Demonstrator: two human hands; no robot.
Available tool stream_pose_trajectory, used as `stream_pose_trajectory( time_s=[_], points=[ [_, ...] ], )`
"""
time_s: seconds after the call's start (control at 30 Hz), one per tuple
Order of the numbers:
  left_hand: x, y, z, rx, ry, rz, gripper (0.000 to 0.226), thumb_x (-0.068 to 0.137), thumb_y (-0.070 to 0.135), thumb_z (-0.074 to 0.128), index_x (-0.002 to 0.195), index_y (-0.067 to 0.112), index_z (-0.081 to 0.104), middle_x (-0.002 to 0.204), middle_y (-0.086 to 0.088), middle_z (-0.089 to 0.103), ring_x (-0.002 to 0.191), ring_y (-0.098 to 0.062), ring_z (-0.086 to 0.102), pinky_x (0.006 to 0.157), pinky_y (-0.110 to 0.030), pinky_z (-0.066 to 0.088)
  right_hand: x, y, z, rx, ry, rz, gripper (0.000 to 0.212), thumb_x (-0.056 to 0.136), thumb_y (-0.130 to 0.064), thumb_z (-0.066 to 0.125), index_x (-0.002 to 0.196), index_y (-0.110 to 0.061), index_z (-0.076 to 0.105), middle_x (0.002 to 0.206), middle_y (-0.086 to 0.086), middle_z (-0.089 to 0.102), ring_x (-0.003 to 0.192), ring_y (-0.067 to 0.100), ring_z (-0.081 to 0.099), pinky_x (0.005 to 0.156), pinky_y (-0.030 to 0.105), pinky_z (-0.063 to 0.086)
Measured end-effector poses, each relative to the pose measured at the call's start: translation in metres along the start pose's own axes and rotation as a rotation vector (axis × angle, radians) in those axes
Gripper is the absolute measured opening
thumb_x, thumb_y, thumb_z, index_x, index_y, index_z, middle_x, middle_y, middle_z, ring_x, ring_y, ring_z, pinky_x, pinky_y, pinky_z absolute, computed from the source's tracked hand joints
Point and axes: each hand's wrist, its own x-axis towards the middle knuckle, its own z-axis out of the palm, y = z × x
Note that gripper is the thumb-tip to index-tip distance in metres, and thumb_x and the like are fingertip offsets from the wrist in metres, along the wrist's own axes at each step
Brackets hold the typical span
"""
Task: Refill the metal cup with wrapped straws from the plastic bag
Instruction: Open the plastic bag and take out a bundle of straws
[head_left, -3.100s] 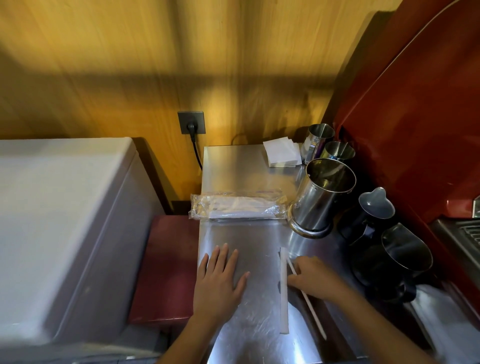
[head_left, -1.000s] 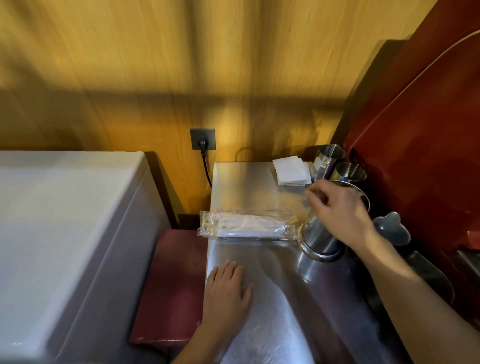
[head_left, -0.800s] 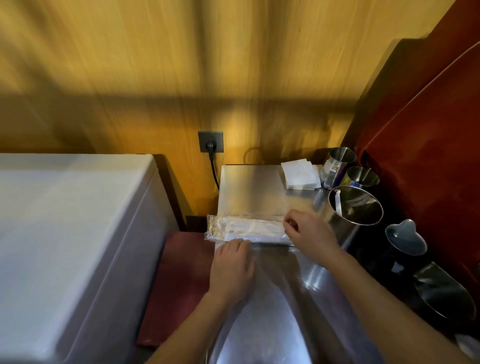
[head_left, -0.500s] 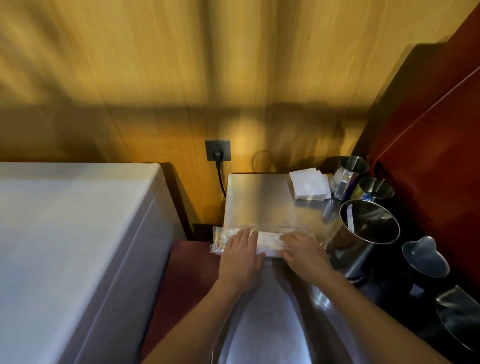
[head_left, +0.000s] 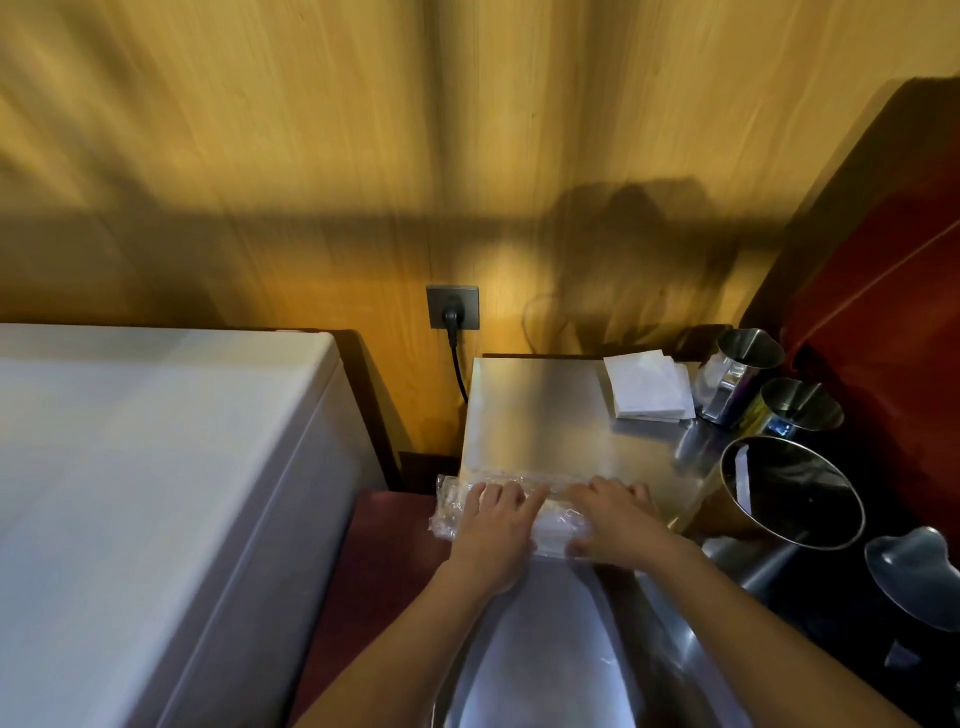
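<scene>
A clear plastic bag (head_left: 558, 525) of white wrapped straws lies across the steel counter (head_left: 540, 415). My left hand (head_left: 496, 525) rests on the bag's left half, fingers spread over it. On the bag's right half sits my right hand (head_left: 615, 519), thumb at the near edge. Whether either hand grips the plastic or only presses on it is unclear. The large metal cup (head_left: 789, 493) stands just right of the bag, and a single wrapped straw (head_left: 744, 480) leans against its inner left wall.
Two smaller metal cups (head_left: 748, 369) (head_left: 797, 410) and a napkin stack (head_left: 649, 384) sit at the back right. Dark pitchers (head_left: 914, 577) stand right of the big cup. A white appliance (head_left: 145, 493) fills the left; a red machine (head_left: 883, 312) bounds the right.
My right hand left the big cup, where a straw now stands, and came down on the bag. My left hand slid forward from the bare counter onto the bag.
</scene>
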Motion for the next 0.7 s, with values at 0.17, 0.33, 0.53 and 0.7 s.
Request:
stream_pose_trajectory(
  time_s=[0.17, 0.33, 0.53, 0.7],
  points=[
    [0.003, 0.003, 0.003, -0.03, 0.044, -0.025, 0.045, 0.079, 0.02, 0.06, 0.121, 0.016, 0.046, 0.134, -0.018, 0.04, 0.127, -0.035, 0.031, 0.109, -0.045, 0.018, 0.001, -0.006, 0.003, -0.031, 0.057, -0.016, 0.054, 0.07, -0.044, 0.058, 0.116, -0.019, 0.044, 0.121, 0.006, 0.045, 0.115, 0.025, 0.037, 0.093, 0.04, 0.024],
    [0.0, 0.007, -0.002, 0.018, 0.017, 0.034, 0.04, 0.078, 0.014, 0.062, 0.115, 0.01, 0.046, 0.116, -0.009, 0.057, 0.117, -0.025, 0.047, 0.114, -0.044, 0.014, -0.006, -0.01, -0.001, 0.034, 0.026, -0.022, 0.056, 0.069, -0.041, 0.059, 0.114, -0.016, 0.038, 0.12, 0.005, 0.054, 0.115, 0.024, 0.047, 0.095, 0.041, 0.025],
    [-0.017, 0.015, -0.008, 0.089, 0.378, 0.104, 0.024, 0.062, 0.015, 0.065, 0.084, 0.024, 0.065, 0.071, 0.005, 0.062, 0.069, -0.017, 0.061, 0.087, -0.033, 0.051, -0.023, -0.018, -0.008, -0.111, 0.162, -0.175, 0.04, 0.071, -0.024, 0.053, 0.11, -0.017, 0.046, 0.121, 0.004, 0.049, 0.118, 0.025, 0.042, 0.094, 0.037, 0.023],
    [-0.049, 0.018, -0.002, -0.013, 0.294, -0.006, 0.029, 0.055, 0.023, 0.063, 0.084, 0.02, 0.062, 0.082, -0.002, 0.062, 0.078, -0.023, 0.053, 0.076, -0.032, 0.033, -0.041, -0.016, -0.006, 0.039, -0.079, -0.283, 0.052, 0.074, -0.037, 0.057, 0.121, -0.02, 0.044, 0.123, 0.003, 0.043, 0.118, 0.02, 0.037, 0.098, 0.039, 0.027]
  ],
)
